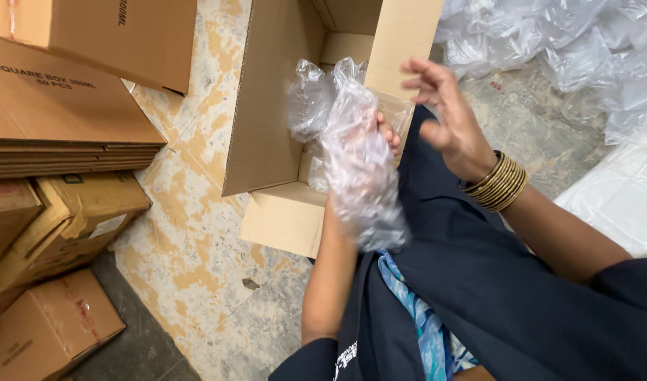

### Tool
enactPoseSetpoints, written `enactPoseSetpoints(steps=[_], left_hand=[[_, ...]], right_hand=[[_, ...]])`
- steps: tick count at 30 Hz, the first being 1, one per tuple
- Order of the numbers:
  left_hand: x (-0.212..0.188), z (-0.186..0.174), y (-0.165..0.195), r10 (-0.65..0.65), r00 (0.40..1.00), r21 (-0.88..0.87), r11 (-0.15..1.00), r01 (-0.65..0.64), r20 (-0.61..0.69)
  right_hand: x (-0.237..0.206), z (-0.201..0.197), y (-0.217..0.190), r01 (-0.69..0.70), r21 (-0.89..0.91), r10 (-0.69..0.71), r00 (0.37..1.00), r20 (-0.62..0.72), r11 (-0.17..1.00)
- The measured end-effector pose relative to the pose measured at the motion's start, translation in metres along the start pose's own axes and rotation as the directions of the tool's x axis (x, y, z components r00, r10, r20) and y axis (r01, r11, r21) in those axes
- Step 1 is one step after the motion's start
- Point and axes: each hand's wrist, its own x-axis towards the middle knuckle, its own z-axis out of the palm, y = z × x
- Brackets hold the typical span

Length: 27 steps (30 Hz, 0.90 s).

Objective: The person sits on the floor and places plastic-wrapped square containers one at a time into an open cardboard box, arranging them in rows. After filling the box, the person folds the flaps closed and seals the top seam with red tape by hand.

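Observation:
My left hand is closed around a crumpled clear plastic bag, which covers most of the hand and hangs down over my forearm. The bag is held just in front of an open cardboard box whose flaps stand open; more clear plastic lies inside the box. My right hand hovers just right of the bag with fingers spread and holds nothing. Gold bangles circle my right wrist.
A heap of clear plastic bags lies at the upper right, with a white sheet below it. Stacked flat cartons and closed cardboard boxes stand at the left on a worn, patchy floor.

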Motion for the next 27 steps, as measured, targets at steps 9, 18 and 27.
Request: enactPoseSetpoints(steps=[9,18,27], left_hand=[[-0.012,-0.03,-0.021,0.141,0.985,0.581,0.812,-0.057,-0.101],[0.01,-0.036,0.036,-0.417,0.896,-0.019,0.908,0.419,-0.152],[-0.041,0.013,0.07,-0.195,0.976,0.759,0.62,0.198,-0.096]], right_hand=[[0.007,0.015,0.024,-0.252,0.403,0.257,0.965,0.043,0.88],[0.003,-0.001,0.03,-0.084,0.052,0.092,0.979,-0.181,0.995],[0.01,-0.003,0.011,0.1,-0.212,-0.083,0.993,0.084,0.972]])
